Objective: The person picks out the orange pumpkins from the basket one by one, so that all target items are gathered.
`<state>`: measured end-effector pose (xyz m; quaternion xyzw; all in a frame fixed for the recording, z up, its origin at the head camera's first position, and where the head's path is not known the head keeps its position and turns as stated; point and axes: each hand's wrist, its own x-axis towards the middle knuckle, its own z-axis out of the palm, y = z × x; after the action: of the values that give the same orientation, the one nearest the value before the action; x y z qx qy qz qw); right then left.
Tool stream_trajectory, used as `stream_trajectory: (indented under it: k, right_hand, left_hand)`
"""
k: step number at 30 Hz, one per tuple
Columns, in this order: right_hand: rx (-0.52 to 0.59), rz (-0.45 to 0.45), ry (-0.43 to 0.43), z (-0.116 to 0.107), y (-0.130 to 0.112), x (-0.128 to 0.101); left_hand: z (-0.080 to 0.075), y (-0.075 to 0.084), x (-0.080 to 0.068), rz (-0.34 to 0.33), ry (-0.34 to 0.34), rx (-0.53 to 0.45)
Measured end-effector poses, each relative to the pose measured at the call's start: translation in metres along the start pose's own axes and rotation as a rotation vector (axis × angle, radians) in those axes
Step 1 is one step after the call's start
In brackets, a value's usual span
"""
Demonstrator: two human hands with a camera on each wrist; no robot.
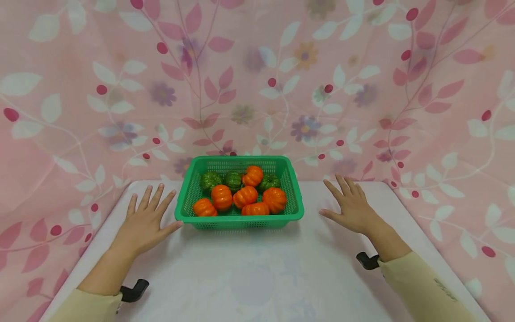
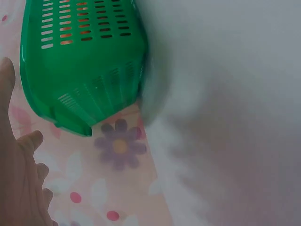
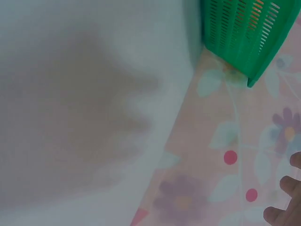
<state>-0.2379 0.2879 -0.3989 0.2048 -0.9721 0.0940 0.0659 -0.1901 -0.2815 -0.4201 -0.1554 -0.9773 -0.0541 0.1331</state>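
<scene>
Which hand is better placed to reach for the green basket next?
Probably the left hand: its thumb appears at the near-left corner of the green basket, while a strip of white tabletop shows between the basket and the right hand.

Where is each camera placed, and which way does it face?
Head: on the head, facing forward and down at the green basket and white table; left hand, right hand and sleeves show.
Left wrist: on that wrist, facing the basket's side, table and floral cloth; part of the left hand shows, left edge.
Right wrist: on that wrist, facing table, cloth and part of the basket; fingertips show, lower right.
Both wrist views share basket, table and cloth.
</scene>
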Motion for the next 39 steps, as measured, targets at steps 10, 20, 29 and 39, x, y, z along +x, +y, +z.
stream_trajectory:
  k: [10,20,29,39]
  right_hand:
    - [0.041,-0.082,0.036,0.005,-0.024,0.022]
    - [0.09,-0.144,0.069,0.009,-0.043,0.046]
    - [0.111,-0.192,0.058,0.013,-0.058,0.066]
    - [0.201,-0.25,0.0,0.018,-0.07,0.092]
  left_hand:
    - [0.007,0.01,0.019,0.001,-0.022,-0.077]
    - [0.012,0.012,0.037,0.002,-0.053,-0.22]
    - [0.022,0.009,0.041,-0.006,-0.05,-0.321]
    - [0.026,0.01,0.04,0.015,-0.009,-0.379]
